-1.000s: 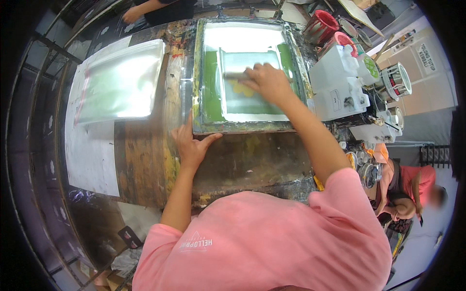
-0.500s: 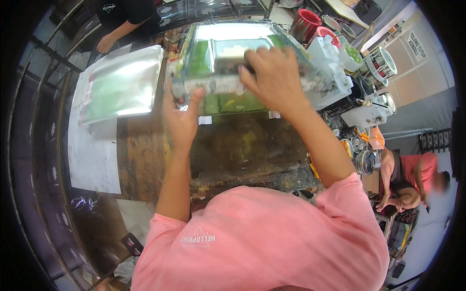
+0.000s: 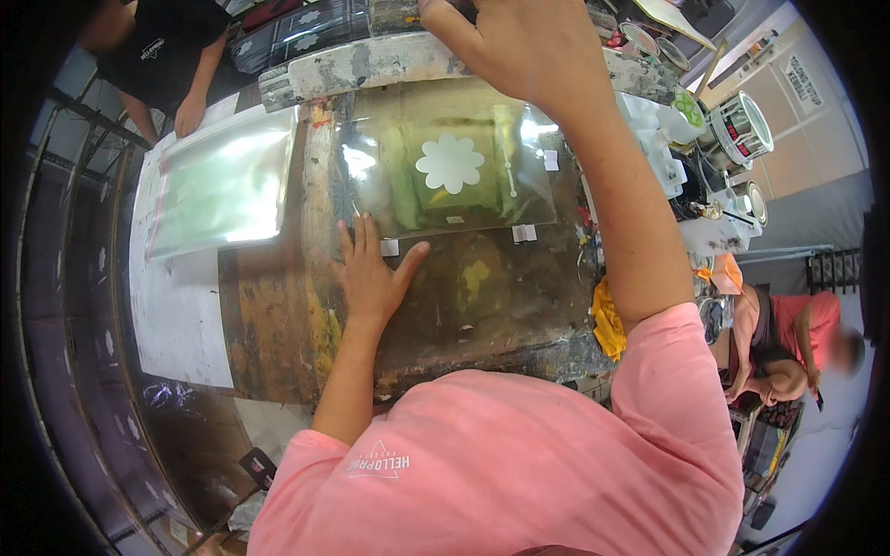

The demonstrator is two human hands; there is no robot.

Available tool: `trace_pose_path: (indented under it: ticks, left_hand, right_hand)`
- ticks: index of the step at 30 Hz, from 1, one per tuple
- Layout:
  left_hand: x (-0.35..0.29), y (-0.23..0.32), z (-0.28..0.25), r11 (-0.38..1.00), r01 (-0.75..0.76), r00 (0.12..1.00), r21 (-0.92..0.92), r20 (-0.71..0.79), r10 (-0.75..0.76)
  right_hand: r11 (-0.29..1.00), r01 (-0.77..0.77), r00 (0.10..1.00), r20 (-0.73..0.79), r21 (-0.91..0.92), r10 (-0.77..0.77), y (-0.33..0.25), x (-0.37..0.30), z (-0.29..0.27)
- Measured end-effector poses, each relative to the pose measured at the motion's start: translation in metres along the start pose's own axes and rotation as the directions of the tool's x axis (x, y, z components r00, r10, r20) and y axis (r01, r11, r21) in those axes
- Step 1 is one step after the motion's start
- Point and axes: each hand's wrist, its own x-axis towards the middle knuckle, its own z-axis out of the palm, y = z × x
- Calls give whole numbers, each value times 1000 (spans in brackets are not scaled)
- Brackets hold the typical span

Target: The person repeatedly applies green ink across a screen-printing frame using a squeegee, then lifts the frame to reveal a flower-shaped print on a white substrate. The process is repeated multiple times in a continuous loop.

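A clear plastic sheet (image 3: 533,199) with a white flower shape (image 3: 450,164) on it lies on the worktable. My left hand (image 3: 371,278) rests with fingers spread, its fingertips at the sheet's near left corner. Beyond the sheet, the near bar of a paint-stained printing frame (image 3: 357,65) is raised off the table. My right hand (image 3: 533,56) is in front of that bar at the top edge, its thumb bent inward. Most of its fingers are cut off by the picture's edge; something dark shows beneath them, but I cannot make out what.
A stack of clear plastic sleeves (image 3: 222,181) lies on white paper (image 3: 176,315) to the left. White jugs (image 3: 649,139), paint tins (image 3: 742,134) and a yellow cloth (image 3: 607,320) line the right. One person (image 3: 167,65) stands far left; another (image 3: 797,343) sits at right.
The frame has lifted up and away, uncovering the sheet with the white flower. My right hand has moved up and away. My left hand has left the frame and come down nearer me.
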Motion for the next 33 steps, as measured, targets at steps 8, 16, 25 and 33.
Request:
trace_pose_path:
  ticks: [8,16,25,33]
  left_hand:
    - [71,38,-57,759,-150,925,-634,-361,-119]
    - [66,-74,-133,637,-43,862,-770,-351,-365]
    - [95,-272,-177,894,7,717,-448,-621,-317]
    - [78,-286,-143,913,392,478,116,-873,-94]
  right_hand:
    - [1000,-27,999,47,-5,27,2,17,-7]
    - [1000,-10,1000,6,3,10,4,10,0]
    - [998,0,997,80,-66,5,3,7,0]
    - [996,-24,997,75,-85,31,4,1,3]
